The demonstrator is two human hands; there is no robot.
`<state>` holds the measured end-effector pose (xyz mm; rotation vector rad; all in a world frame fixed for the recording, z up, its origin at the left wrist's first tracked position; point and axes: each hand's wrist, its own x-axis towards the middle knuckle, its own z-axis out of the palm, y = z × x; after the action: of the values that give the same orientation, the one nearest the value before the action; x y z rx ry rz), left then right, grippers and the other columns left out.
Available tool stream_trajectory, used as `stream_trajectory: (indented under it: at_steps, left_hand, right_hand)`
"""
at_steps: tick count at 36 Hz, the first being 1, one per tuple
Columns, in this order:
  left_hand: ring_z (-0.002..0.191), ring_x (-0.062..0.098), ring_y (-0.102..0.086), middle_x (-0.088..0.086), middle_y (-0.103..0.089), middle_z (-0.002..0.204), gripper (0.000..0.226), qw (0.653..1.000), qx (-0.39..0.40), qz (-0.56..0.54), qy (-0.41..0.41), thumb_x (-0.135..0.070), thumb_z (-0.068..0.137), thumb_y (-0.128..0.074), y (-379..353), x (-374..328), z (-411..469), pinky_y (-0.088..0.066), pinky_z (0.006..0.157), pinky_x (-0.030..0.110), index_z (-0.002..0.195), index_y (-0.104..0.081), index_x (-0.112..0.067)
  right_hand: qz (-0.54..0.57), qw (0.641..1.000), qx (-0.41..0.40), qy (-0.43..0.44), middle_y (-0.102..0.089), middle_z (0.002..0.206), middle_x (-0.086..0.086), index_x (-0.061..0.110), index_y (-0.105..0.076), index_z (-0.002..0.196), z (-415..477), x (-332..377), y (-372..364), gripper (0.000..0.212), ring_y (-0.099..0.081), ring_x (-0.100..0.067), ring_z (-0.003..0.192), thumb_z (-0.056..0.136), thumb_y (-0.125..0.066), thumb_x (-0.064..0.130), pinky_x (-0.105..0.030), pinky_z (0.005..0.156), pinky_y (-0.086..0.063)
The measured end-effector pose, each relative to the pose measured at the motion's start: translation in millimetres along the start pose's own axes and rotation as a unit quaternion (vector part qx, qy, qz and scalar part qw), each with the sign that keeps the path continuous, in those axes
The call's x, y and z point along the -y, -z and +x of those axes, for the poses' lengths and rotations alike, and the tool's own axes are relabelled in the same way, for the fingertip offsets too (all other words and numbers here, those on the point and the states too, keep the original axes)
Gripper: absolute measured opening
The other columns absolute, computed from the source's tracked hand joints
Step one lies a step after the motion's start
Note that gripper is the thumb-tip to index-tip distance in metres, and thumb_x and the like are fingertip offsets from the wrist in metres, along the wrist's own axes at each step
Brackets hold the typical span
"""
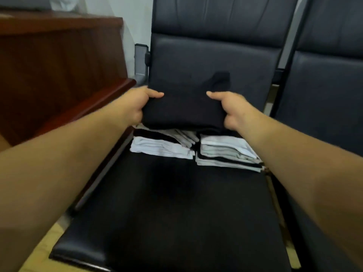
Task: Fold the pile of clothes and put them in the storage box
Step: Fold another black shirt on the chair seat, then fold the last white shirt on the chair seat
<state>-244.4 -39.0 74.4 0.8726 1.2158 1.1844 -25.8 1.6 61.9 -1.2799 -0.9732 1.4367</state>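
Note:
A folded black garment point(183, 109) hangs just above the back of a black chair seat point(172, 209). My left hand point(135, 107) grips its left edge, thumb on top. My right hand point(231, 109) grips its right edge the same way. Beneath the garment lie two stacks of folded clothes: a white and black stack point(161, 147) on the left and a white, grey and black stack point(227, 154) on the right. No storage box is in view.
The chair's dark padded backrest point(214, 54) rises right behind the stacks. A second dark chair point(326, 91) stands to the right. A reddish wooden desk point(59, 65) sits close on the left. Pale floor point(43, 250) shows at the lower left.

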Motion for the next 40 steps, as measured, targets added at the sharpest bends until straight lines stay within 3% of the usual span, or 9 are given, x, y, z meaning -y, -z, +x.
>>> stream_trajectory:
  at_steps: [4,6,8,11,15,20,22,27,40]
  left_hand:
    - [0.066,0.018,-0.072,0.006,-0.073,0.084,0.006,0.997,-0.065,0.035,-0.033,-0.011,0.096,-0.055,8.5,-15.2,42.3,-0.058,0.056,0.028,0.096,-0.061,-0.013]
    - [0.086,0.020,-0.067,0.007,-0.068,0.106,0.023,0.981,-0.132,0.130,-0.061,-0.019,0.093,-0.061,16.4,-11.9,68.8,-0.053,0.068,0.029,0.115,-0.058,-0.012]
    - [0.100,0.020,-0.055,0.003,-0.055,0.119,0.045,0.936,-0.161,0.298,-0.097,-0.023,0.091,-0.064,27.0,2.9,89.5,-0.045,0.082,0.030,0.132,-0.046,-0.013]
    - [0.109,0.026,-0.054,0.008,-0.058,0.123,0.034,0.882,-0.151,0.433,-0.110,-0.020,0.092,-0.060,41.5,30.7,110.1,-0.044,0.098,0.035,0.125,-0.054,-0.014]
    - [0.108,0.025,-0.056,0.008,-0.060,0.121,0.023,0.855,-0.147,0.477,-0.143,-0.017,0.094,-0.058,50.5,36.1,104.9,-0.041,0.086,0.028,0.117,-0.061,-0.015]
    - [0.103,0.027,-0.059,0.008,-0.064,0.111,0.018,0.821,-0.149,0.531,-0.144,-0.020,0.094,-0.058,52.3,24.6,73.8,-0.045,0.086,0.032,0.110,-0.065,-0.013]
    - [0.096,0.025,-0.061,0.007,-0.066,0.103,0.014,0.814,-0.152,0.541,-0.148,-0.022,0.092,-0.061,47.1,19.5,56.5,-0.048,0.085,0.034,0.102,-0.066,-0.014]
    - [0.082,0.021,-0.061,0.003,-0.065,0.085,0.008,0.821,-0.151,0.510,-0.206,-0.018,0.091,-0.058,8.1,14.9,12.1,-0.051,0.078,0.037,0.093,-0.064,-0.014]
    - [0.074,0.018,-0.061,0.006,-0.065,0.081,0.015,0.864,0.192,0.441,-0.151,-0.022,0.087,-0.067,-224.1,106.7,-70.0,-0.051,0.067,0.034,0.098,-0.063,-0.012]
  right_hand:
    - [-0.050,0.998,-0.023,0.010,-0.077,0.100,-0.015,0.004,-0.070,0.114,52.3,5.7,-22.2,0.032,-0.076,-0.031,0.084,0.085,-0.077,0.016,-0.043,0.071,-0.063]
    - [-0.090,0.995,-0.041,0.004,-0.076,0.098,-0.018,0.002,-0.069,0.113,74.2,-7.4,-28.1,0.034,-0.075,-0.033,0.084,0.083,-0.078,0.015,-0.048,0.078,-0.062]
    - [-0.155,0.986,-0.055,0.000,-0.073,0.101,-0.018,0.001,-0.068,0.113,91.6,-27.7,-32.9,0.036,-0.073,-0.035,0.090,0.081,-0.078,0.013,-0.049,0.086,-0.060]
    - [-0.226,0.973,-0.049,0.010,-0.069,0.102,-0.016,0.004,-0.066,0.101,100.4,-53.9,-39.2,0.020,-0.068,-0.031,0.093,0.084,-0.073,0.012,-0.043,0.091,-0.058]
    - [-0.254,0.965,-0.044,0.043,-0.060,0.088,-0.007,0.011,-0.054,0.084,94.0,-53.7,-38.8,0.019,-0.062,-0.026,0.092,0.087,-0.073,0.010,-0.038,0.089,-0.056]
    - [-0.241,0.970,-0.036,0.030,-0.068,0.107,-0.014,0.001,-0.063,0.106,61.1,-28.0,-14.3,0.030,-0.068,-0.027,0.089,0.081,-0.079,0.008,-0.035,0.071,-0.060]
    - [-0.227,0.974,-0.021,0.019,-0.065,0.105,-0.015,0.001,-0.062,0.100,37.5,-18.8,1.9,0.014,-0.067,-0.024,0.078,0.089,-0.071,0.003,-0.031,0.061,-0.060]
    - [-0.266,0.962,-0.044,0.037,-0.068,0.095,-0.015,0.001,-0.066,0.099,-25.5,-4.0,65.9,0.008,-0.069,-0.021,0.073,0.096,-0.062,0.008,-0.029,0.064,-0.059]
    - [-0.384,0.882,-0.272,-0.028,-0.069,0.097,-0.022,-0.002,-0.066,0.087,-176.6,-44.1,321.4,0.011,-0.068,-0.033,0.084,0.091,-0.062,0.008,-0.037,0.066,-0.054]
